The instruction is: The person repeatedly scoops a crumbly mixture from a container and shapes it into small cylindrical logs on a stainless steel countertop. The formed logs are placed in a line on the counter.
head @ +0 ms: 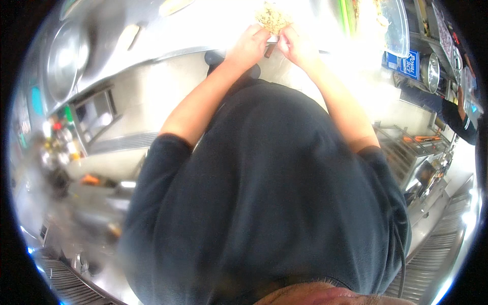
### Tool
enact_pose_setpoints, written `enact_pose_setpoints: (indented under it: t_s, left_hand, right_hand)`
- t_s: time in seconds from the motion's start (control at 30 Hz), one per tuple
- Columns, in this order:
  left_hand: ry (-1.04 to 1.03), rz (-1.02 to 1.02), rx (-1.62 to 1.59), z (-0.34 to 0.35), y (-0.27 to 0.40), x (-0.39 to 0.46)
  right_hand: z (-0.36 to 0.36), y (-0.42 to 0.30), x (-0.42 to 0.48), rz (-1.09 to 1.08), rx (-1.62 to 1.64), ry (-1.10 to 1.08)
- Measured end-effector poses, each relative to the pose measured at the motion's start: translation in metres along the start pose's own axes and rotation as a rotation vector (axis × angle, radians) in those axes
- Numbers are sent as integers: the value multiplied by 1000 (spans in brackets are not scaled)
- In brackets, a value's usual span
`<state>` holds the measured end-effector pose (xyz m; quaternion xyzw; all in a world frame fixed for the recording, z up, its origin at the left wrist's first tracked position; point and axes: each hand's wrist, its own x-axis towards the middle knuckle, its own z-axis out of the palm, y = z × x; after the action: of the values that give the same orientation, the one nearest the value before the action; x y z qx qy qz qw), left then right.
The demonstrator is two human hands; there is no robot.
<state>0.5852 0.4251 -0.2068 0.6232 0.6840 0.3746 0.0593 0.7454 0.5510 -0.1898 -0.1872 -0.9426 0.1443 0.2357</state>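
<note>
At the top of the view, both my hands meet at the near edge of a heap of pale, chopped or shredded food (272, 18) on a bright stainless steel counter (183, 36). My left hand (249, 44) is on the heap's left side, its fingers bent inward. Opposite it, my right hand (299, 45) has thumb and forefinger close together at the heap's right corner. A small white patch shows between the fingertips. Glare hides what the fingers grip, if anything. Just below them, a brown strip (269, 50), perhaps a handle, shows at the counter's edge.
Left on the counter are a large metal bowl (63, 61) and pale oblong pieces (128, 37). Right are green stalks (346, 17) and a clear plastic container (398, 28). Beyond stand a blue printed box (411, 64) and another person's dark-sleeved arm (459, 122).
</note>
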Motion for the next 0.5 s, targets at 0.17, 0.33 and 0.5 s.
enact_pose_setpoints:
  t_s: [0.17,0.33,0.5]
  left_hand:
    - [51,-3,-51,-4,-1,12]
    - [23,-18,-15,-6,-1,15]
    - [20,-8,-27,-12,0,14]
  right_hand:
    - [9,-11,-17,200,91,203]
    - [9,-7,-18,218,76,140]
    - [0,-4,-13,178,82,163]
